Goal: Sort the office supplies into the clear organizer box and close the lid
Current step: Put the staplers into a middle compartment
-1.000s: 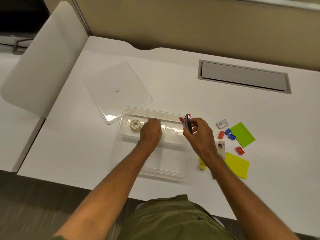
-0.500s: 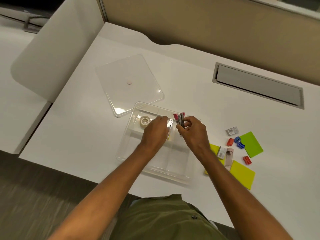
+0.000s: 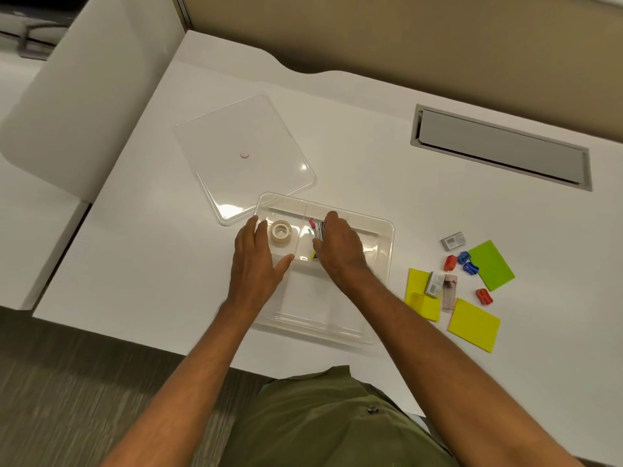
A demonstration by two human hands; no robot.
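Right hand [image 3: 338, 251] is lowered into the upper middle compartment of the clear organizer box [image 3: 384, 264], its fingers closed on a small red-and-silver item [image 3: 317, 229], probably a stapler though it is largely hidden, so that it can be set down inside the dividers. Left hand [image 3: 258, 261] is spread flat and empty over the box's left edge, just beside the tape roll [image 3: 280, 232] already lodged in the upper left compartment, apparently to keep the light box from sliding on the surface [image 3: 141, 257]. The lid [image 3: 242, 156] is left lying off behind the box, and the sticky notes [image 3: 473, 323] and sharpeners [image 3: 467, 261] are still waiting to the right, so sorting is judged far from finished.
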